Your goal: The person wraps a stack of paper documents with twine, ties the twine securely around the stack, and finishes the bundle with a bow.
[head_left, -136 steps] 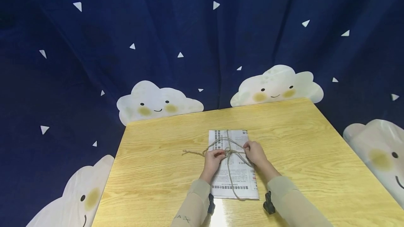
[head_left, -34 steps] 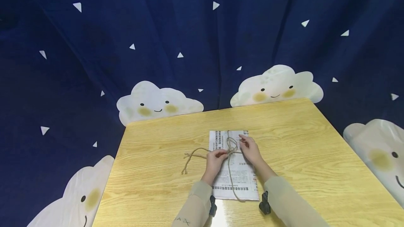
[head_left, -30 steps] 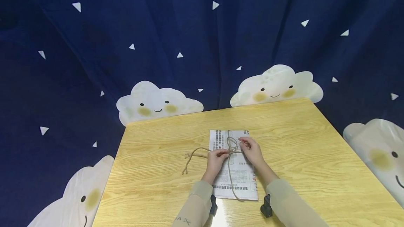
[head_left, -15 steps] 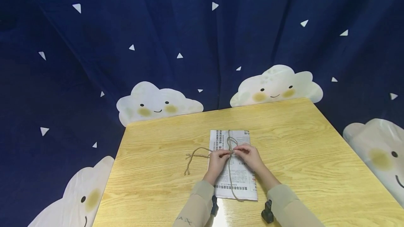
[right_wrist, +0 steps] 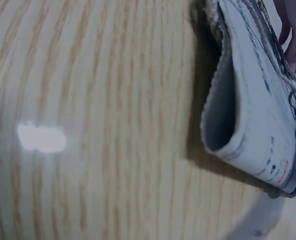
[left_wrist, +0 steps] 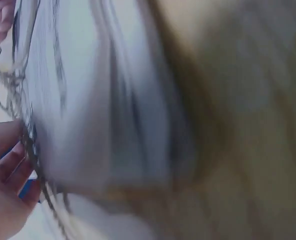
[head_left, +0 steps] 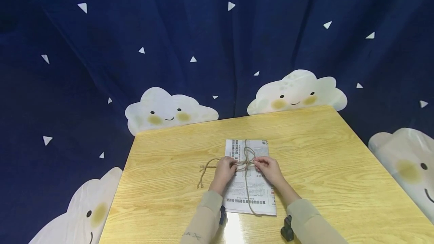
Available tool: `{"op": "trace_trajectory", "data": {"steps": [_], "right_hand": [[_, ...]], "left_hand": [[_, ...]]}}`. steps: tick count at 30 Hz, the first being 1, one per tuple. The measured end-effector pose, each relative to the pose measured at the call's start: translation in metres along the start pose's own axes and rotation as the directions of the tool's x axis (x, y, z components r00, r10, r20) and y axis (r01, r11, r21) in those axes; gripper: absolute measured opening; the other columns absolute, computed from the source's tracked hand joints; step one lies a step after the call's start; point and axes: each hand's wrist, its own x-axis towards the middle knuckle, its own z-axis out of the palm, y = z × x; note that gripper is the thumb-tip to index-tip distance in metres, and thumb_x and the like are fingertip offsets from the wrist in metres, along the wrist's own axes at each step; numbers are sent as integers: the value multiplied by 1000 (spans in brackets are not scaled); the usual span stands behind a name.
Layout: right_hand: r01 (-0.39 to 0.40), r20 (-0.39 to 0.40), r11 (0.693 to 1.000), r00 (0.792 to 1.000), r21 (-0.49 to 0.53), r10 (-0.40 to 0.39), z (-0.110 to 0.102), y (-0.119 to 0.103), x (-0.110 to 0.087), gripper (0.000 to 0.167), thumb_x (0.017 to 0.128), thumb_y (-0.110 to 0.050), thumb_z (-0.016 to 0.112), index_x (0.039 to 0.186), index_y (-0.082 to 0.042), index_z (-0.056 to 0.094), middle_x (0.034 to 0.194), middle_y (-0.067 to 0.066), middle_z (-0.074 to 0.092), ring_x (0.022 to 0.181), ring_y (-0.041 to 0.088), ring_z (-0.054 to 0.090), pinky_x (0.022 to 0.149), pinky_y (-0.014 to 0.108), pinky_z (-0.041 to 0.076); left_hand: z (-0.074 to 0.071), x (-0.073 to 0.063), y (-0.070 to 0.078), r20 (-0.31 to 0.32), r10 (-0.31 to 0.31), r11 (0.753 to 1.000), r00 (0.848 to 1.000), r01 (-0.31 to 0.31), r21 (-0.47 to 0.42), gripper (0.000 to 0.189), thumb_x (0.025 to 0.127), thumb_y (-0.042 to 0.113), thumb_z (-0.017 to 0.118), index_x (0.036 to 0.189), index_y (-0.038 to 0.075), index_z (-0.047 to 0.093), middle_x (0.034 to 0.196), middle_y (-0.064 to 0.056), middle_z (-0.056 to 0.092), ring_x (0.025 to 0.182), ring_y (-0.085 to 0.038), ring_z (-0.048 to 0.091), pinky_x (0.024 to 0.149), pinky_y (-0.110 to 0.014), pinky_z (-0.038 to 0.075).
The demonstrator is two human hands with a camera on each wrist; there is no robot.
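A flat parcel wrapped in newspaper (head_left: 259, 195) lies on the table, with jute twine (head_left: 247, 189) running along and across it. The twine meets in a knot (head_left: 246, 163) near the middle, and a small loop stands on its far side. My left hand (head_left: 223, 170) pinches twine strands just left of the knot. In the left wrist view, twine runs across the fingertips of the left hand (left_wrist: 10, 185). To the right of the knot, my right hand (head_left: 268, 168) pinches a bit of twine between thumb and forefinger. The right wrist view shows the parcel's folded end (right_wrist: 260, 145).
A wooden table (head_left: 169, 153) carries the parcel. Two frayed twine ends (head_left: 200, 183) lie on the wood left of it. Behind the table hangs a dark blue curtain (head_left: 190, 22) with white clouds and triangles.
Over the last half second my left hand has drawn left from the knot with strands, and the right slightly right. Before that, the right hand came down from beside the loop to the knot.
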Motion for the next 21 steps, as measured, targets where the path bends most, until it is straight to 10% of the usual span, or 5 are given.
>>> {"op": "trace_trajectory", "data": {"steps": [7,15,21], "right_hand": [[-28,11,1000,1000,-7,28,2,2,-1,17,83,-1,63,96,10,63,80,20,65,62,15,62,57,22,53],[-64,21,998,998,4,64,2,3,-1,15,84,1,61,96,10,62,82,19,64,63,14,61,57,22,53],[-86,19,996,996,16,85,3,5,-1,16,84,0,62,96,11,61,81,19,64,63,14,61,58,23,53]], "left_hand": [[-19,3,-10,67,96,962,993,-110,248,11,83,12,65,91,10,72,82,-2,63,76,-17,60,68,-28,50],[-38,12,-14,-29,125,956,992,-113,270,9,82,13,67,89,10,72,78,-3,65,70,-18,63,59,-26,52],[-57,27,-8,6,54,994,999,-54,98,15,86,9,61,95,3,70,91,-9,69,85,-22,65,73,-28,54]]}}
